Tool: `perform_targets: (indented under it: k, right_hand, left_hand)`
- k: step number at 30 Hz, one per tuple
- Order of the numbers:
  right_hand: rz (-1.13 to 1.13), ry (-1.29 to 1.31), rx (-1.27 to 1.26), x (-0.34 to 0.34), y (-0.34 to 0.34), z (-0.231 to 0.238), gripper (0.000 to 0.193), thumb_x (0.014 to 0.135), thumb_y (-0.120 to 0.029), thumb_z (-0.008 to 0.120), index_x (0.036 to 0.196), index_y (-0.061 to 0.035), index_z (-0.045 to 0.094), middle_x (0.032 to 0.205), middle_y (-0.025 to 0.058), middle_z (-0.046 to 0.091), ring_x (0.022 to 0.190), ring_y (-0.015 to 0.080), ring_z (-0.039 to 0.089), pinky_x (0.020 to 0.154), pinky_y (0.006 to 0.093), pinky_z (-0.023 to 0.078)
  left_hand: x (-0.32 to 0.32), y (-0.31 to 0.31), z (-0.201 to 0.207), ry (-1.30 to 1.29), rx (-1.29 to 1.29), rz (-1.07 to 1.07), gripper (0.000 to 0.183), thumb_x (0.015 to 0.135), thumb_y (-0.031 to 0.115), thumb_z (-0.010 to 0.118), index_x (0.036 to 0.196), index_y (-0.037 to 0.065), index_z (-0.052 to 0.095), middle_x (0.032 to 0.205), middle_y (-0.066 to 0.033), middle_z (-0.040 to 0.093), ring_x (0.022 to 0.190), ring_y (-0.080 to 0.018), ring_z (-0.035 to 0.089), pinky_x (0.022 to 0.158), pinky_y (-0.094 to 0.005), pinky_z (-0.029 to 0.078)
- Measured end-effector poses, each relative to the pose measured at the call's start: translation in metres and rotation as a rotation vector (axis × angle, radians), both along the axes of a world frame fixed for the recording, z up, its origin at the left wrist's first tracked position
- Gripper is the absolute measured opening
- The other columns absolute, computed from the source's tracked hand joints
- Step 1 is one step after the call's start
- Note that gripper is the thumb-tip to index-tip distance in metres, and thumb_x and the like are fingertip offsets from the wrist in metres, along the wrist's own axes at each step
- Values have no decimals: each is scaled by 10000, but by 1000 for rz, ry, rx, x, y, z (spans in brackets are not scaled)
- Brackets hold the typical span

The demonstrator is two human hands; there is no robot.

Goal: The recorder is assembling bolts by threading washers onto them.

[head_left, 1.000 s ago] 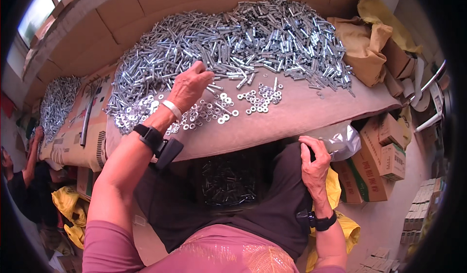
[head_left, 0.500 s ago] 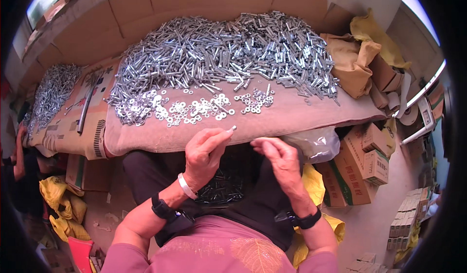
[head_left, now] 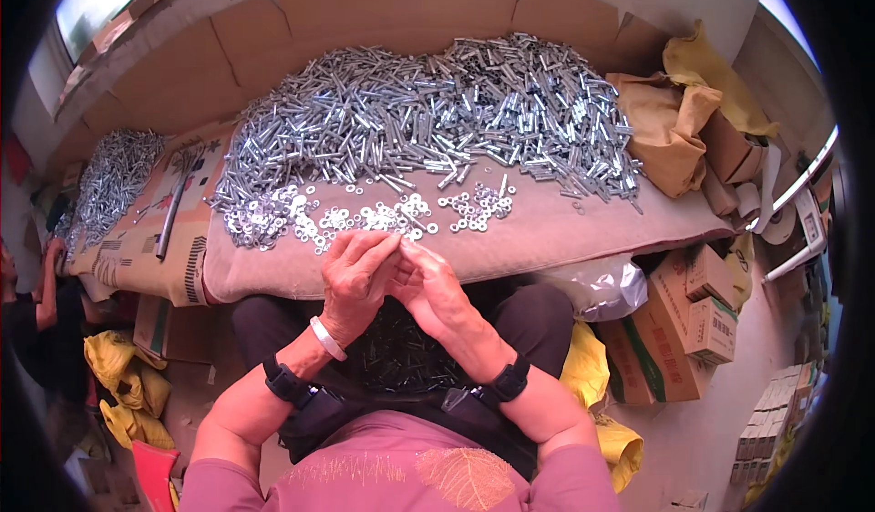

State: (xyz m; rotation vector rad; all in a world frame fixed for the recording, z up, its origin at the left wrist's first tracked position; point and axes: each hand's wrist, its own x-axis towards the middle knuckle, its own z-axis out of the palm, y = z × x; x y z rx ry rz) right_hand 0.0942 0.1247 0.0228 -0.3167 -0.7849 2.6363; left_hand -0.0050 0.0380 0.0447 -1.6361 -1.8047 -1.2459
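Observation:
My left hand and my right hand meet fingertip to fingertip above the near edge of the table. The left hand is closed in a pinch on a small metal bolt, whose bright tip showed earlier and is now hidden by fingers. My right hand has its fingers closed against the left fingertips; whatever is in them is hidden. Just beyond lie loose washers and nuts and a smaller cluster of washers. A large heap of metal bolts spreads behind them. Below my wrists, a dark container of bolts sits between my legs.
A pinkish cloth covers the tabletop. To the left lie a metal rod and another bolt heap, near a person's arm. Cardboard boxes, a clear plastic bag and yellow sacks stand around.
My right hand has moved left and up to join the left hand, which has shifted slightly left. The bolt tip has gone out of sight between the fingers. The view has tilted a little.

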Motion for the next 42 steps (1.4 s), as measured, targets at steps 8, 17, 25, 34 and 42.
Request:
perform_targets:
  k: [8,17,25,34,42]
  right_hand:
    - [-192,-15,-163,7,41,-29,256,982,-189,478,1117,12,559,947,135,643,848,182,631,829,362,551]
    - [-212,4,-9,15,52,-28,221,948,-114,489,1141,-11,523,908,104,644,742,98,599,732,294,551]
    - [-196,28,-27,21,50,-36,226,962,-117,493,1149,3,536,808,47,605,630,62,501,622,242,471]
    - [-210,-73,183,26,49,-30,302,991,-213,486,1187,11,538,787,22,573,621,32,430,570,202,410]
    - [-236,-117,427,28,48,-28,408,1004,-198,428,1350,17,418,795,38,567,590,23,370,537,183,354]
  left_hand:
    - [-40,31,1,-130,-161,-97,208,774,-56,642,964,26,670,965,-121,664,871,-282,611,768,-353,479]
    - [-91,114,-15,312,-720,-84,314,759,4,546,1063,47,608,972,-102,584,921,-292,579,797,-382,491]
    - [-96,113,-16,366,-731,-127,201,792,29,524,984,36,585,942,-110,579,905,-296,596,757,-389,495]
    - [-97,116,-14,481,-763,-112,137,809,39,517,933,41,576,858,-115,581,853,-298,608,710,-395,497]
    - [-81,104,8,-551,-296,-47,241,884,31,609,1122,25,649,737,-26,634,623,-57,570,568,-212,469]
